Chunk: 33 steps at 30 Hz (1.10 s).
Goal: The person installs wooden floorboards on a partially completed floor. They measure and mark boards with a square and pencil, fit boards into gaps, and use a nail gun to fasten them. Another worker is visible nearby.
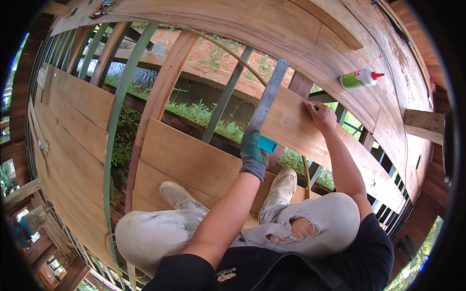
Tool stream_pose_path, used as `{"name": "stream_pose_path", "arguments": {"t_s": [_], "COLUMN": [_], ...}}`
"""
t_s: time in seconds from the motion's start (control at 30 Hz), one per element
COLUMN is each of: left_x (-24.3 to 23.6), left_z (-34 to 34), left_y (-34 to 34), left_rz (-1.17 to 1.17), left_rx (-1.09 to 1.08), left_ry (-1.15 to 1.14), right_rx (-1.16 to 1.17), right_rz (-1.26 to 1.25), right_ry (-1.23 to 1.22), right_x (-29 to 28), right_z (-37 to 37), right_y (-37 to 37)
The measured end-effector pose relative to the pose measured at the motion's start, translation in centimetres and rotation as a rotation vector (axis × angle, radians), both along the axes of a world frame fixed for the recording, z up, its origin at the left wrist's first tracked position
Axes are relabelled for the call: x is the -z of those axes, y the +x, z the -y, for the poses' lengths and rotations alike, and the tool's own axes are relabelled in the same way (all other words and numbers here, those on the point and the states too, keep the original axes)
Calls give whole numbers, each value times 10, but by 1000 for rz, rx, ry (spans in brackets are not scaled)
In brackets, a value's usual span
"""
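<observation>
In my gloved left hand (254, 149) is a try square with a turquoise handle (267, 144); its steel blade (270, 92) stretches away across the left end of a loose wooden plank (296, 121). The glove's fingers are closed round the square and partly hide where blade and handle meet. My bare right hand (321, 116) grips the plank's far edge, thumb on the upper face and the other fingers curled, their tips hidden. That plank lies slantwise over the floor joists, running off to the right beneath my right forearm.
Open gaps between green metal joists (127, 92) and wooden joists (162, 87) show plants and soil below. My shoes (280, 193) stand on laid boards (189, 157). A glue bottle (358, 78) with a red cap lies on the far boards. A yellowish hose (223, 46) crosses the gaps.
</observation>
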<state>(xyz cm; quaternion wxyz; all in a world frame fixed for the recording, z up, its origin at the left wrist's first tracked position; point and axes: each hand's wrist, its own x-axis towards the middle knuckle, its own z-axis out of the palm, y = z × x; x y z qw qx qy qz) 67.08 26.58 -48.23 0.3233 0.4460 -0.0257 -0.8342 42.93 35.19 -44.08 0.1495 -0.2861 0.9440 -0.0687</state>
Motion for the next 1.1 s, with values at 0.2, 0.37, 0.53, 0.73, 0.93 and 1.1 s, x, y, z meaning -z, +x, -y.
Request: {"name": "stream_pose_path", "arguments": {"t_s": [0.2, 0.37, 0.53, 0.73, 0.93, 1.1], "left_x": [14, 22, 18, 5, 1, 0], "left_z": [2, 1, -2, -2, 1, -2], "left_y": [-2, -1, -5, -12, -11, -14], "left_rz": [4, 44, 24, 38, 91, 182], "left_rx": [26, 12, -27, -67, 29, 17], "left_ry": [-42, -63, -6, -12, -77, -42], "right_rx": [10, 18, 23, 45, 66, 73], "right_rz": [21, 51, 43, 30, 69, -18], "right_ry": [43, 44, 74, 71, 83, 48], "right_x": [1, -1, 0, -4, -3, 3], "right_z": [2, 4, 4, 7, 10, 6], "right_y": [-2, 0, -2, -1, 1, 2]}}
